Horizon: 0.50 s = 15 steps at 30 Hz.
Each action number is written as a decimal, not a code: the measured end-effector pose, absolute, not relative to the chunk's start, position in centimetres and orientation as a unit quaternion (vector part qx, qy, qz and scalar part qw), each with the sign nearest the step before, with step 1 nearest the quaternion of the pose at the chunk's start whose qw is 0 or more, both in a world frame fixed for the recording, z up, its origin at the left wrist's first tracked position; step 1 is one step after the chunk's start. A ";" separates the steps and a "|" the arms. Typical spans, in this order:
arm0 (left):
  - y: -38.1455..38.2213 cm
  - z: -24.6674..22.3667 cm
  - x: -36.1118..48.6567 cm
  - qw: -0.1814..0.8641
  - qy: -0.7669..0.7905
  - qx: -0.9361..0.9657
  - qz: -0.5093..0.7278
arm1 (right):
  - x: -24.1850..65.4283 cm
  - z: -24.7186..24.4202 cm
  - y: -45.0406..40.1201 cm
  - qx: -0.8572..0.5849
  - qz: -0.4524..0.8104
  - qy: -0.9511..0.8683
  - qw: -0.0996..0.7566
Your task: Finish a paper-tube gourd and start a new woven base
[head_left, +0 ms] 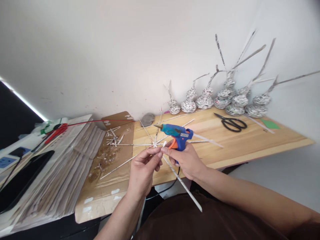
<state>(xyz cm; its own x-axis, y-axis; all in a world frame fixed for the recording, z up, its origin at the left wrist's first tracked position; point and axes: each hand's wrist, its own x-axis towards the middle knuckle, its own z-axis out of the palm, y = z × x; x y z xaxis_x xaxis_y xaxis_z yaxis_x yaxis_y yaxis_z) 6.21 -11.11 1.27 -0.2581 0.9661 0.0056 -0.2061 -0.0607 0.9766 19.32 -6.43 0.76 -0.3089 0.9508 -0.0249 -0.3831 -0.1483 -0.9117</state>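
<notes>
My right hand (pixel 186 158) is wrapped round the handle of a blue hot glue gun (pixel 175 131) with an orange trigger. Its nozzle points left, and a clear glue stick (pixel 208 140) sticks out of the back. Between thumb and finger, my left hand (pixel 147 163) pinches the tip of a rolled paper stick (pixel 183 186), which slants down towards my lap. My right thumb reaches to the same tip. Just beyond my fingers, several thin paper sticks cross in a star shape (pixel 154 144) on the wooden board (pixel 252 143).
Several gourd-shaped woven paper pieces (pixel 205 98) stand along the wall. Black scissors (pixel 233 123) and a green paper piece (pixel 270 124) lie at the right. At left are stained cardboard (pixel 106 186) with paper scraps (pixel 115 136), a tall paper stack (pixel 72 166) and a phone (pixel 27 180).
</notes>
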 end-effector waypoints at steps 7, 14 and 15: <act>-11.1 1.3 6.3 0.474 0.499 0.379 0.618 | 19.3 0.9 -6.5 -0.333 0.684 -0.422 0.493; -11.1 1.3 6.3 0.479 0.504 0.381 0.609 | 19.3 1.1 -6.5 -0.338 0.698 -0.404 0.486; -11.1 1.3 6.3 0.479 0.504 0.381 0.609 | 19.3 1.1 -6.5 -0.337 0.699 -0.402 0.486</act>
